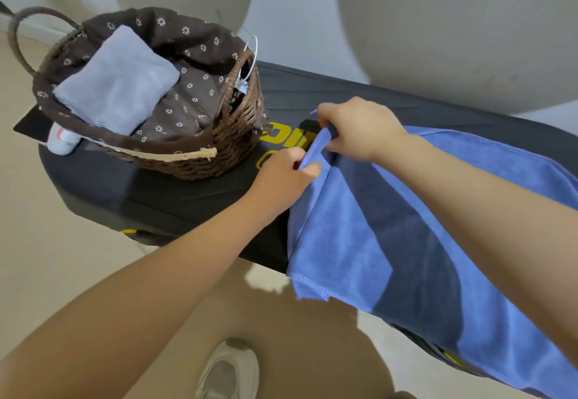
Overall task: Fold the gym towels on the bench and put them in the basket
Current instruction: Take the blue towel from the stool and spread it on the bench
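Observation:
A blue towel [369, 236] lies spread along the black bench [175, 189], its near edge hanging over the front. My left hand [286, 173] pinches the towel's left edge near the bench's middle. My right hand [356, 129] grips the same edge a little farther back, lifting a fold of it. To the left stands a brown wicker basket [237, 135] with a flowered brown lining. A folded pale grey-blue towel [117, 81] rests inside it.
A white object [62, 142] and a dark flat slab [31, 125] sit at the bench's left end behind the basket. Yellow lettering [287, 137] marks the bench top. My shoe [230, 370] stands on the beige floor below. Large pale rounded shapes rise behind the bench.

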`<action>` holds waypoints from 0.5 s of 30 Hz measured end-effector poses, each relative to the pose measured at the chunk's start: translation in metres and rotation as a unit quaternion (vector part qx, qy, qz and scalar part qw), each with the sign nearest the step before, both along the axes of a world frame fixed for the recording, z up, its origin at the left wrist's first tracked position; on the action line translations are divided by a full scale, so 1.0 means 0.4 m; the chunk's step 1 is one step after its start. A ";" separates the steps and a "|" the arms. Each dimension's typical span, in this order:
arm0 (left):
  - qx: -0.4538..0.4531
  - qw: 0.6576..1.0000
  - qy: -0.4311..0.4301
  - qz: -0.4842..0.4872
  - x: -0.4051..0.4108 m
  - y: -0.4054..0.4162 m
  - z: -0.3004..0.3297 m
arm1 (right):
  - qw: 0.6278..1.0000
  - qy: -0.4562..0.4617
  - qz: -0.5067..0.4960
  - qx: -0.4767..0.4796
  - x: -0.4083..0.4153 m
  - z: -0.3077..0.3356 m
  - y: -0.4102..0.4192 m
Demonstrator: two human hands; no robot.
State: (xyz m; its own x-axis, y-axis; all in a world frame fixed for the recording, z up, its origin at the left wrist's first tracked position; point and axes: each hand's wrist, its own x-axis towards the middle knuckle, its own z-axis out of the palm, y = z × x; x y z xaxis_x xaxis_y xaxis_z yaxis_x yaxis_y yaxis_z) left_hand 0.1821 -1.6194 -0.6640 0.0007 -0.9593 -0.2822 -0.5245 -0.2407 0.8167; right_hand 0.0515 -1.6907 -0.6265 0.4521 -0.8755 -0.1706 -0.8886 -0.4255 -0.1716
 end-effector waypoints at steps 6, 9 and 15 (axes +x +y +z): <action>0.039 0.978 0.198 0.056 0.065 0.036 0.055 | 0.954 -0.272 -0.120 0.031 -0.021 0.011 -0.019; 0.022 0.986 0.148 0.079 0.116 0.051 0.073 | 0.934 -0.322 -0.139 0.065 0.016 0.009 -0.012; -0.106 0.967 -0.230 -0.035 0.209 0.089 0.082 | 0.956 -0.260 -0.098 0.095 0.098 -0.031 0.000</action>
